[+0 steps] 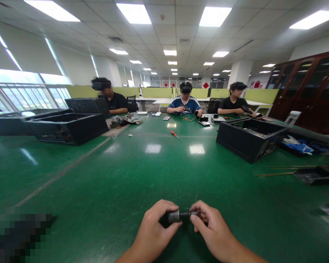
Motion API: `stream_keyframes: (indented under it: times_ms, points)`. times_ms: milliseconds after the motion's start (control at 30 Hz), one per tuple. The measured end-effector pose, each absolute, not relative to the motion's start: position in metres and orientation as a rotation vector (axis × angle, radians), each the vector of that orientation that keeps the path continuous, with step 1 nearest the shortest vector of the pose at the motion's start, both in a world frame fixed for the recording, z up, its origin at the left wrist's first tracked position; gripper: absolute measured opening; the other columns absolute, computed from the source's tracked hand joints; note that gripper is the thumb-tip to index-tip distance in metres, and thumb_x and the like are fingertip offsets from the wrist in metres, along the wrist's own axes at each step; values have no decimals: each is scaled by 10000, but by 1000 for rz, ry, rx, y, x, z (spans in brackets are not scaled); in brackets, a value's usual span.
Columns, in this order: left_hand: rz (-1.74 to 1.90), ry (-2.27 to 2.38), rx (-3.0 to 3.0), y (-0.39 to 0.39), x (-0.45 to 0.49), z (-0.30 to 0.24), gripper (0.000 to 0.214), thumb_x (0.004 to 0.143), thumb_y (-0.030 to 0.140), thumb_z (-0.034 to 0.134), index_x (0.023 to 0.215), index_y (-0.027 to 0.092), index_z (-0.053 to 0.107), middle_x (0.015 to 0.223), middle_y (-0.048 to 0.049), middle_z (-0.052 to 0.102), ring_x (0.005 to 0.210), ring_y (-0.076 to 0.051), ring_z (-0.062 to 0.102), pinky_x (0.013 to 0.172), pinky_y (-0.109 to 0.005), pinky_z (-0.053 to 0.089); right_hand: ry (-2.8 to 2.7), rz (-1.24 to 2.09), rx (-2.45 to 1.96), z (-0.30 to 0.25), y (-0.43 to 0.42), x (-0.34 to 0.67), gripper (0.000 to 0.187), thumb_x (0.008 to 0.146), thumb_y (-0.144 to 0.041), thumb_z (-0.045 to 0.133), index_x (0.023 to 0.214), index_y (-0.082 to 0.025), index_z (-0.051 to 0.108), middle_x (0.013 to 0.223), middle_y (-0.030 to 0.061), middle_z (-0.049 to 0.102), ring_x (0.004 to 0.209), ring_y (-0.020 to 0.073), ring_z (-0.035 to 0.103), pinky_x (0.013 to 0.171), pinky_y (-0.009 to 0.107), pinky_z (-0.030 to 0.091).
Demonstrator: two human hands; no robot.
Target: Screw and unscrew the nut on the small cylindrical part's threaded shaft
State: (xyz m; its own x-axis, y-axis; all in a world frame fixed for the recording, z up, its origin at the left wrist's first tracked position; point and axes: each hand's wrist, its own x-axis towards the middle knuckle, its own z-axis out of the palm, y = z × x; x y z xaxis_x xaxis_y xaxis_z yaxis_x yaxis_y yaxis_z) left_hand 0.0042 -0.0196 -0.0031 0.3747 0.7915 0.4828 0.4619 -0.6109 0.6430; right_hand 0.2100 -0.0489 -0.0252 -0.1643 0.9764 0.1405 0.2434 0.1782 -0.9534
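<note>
Left hand (158,224) clamps the metallic piece (184,214) by its thick end, right hand (211,223) pinches the thin end, its long axis roughly paralleling the surface's far edge.

Two hands (156,226), one held cylinder (173,216); three co-workers (184,103)

Spreads across the frame as a glossy green tabletop (159,168), crossed at left by a pale seam (68,168). Carries, at middle left, an open black case (68,134) and, beside it, a heap of loose parts (126,120); at centre, an orange-handled screwdriver (174,134); at middle right, another black case (235,144); at right, thin rods (275,174); at lower left, a blurred dark object (19,235).
</note>
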Motion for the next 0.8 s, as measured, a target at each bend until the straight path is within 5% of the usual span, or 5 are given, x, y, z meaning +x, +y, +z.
stream_keyframes:
  times_ms: [533,800]
  points:
    - [1123,1100,2247,-19,3,2,228,718,112,759,904,215,678,887,-26,713,836,-183,684,763,-298,547,-1534,1086,-1197,-25,-48,212,215,951,-384,522,920,-182,591,688,-16,548,604,138,560,566,243,427]
    - [1022,1336,2150,-13,-4,4,229,711,282,793,919,229,715,854,-32,726,810,-225,696,751,-346,575,-1265,1170,-1101,-28,-41,214,317,921,-490,534,932,-174,556,725,4,599,519,117,550,500,237,421]
